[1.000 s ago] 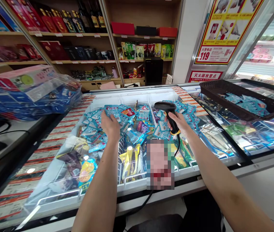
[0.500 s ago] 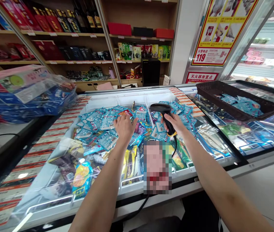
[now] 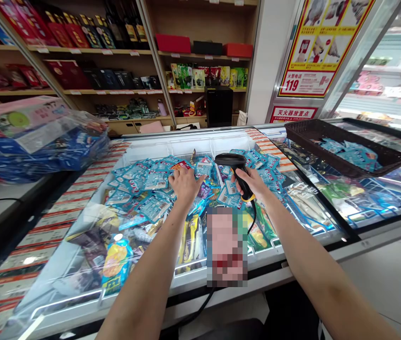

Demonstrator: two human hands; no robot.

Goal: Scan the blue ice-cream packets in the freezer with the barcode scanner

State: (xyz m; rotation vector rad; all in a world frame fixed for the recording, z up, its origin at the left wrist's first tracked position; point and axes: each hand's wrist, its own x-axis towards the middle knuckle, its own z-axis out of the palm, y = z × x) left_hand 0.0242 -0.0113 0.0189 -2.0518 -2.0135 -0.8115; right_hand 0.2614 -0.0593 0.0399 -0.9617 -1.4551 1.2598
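A black pistol-shaped plastic scanner [image 3: 238, 164] sits above flat light-blue packets [image 3: 156, 179], its handle [image 3: 247, 192] wrapped by the right hand [image 3: 257, 184], presumably leaving its head [image 3: 229, 160] unobstructed, while the left hand [image 3: 186, 185] lies spread, gripping nothing visible, over packets strewn across the white glass-topped chest freezer [image 3: 158, 147].

Ahead of me, bottles [image 3: 131, 32] stand on wooden shelving [image 3: 184, 20]. Plastic-wrapped boxes [image 3: 41, 140] sit at my left, a poster [image 3: 322, 49] at my right.
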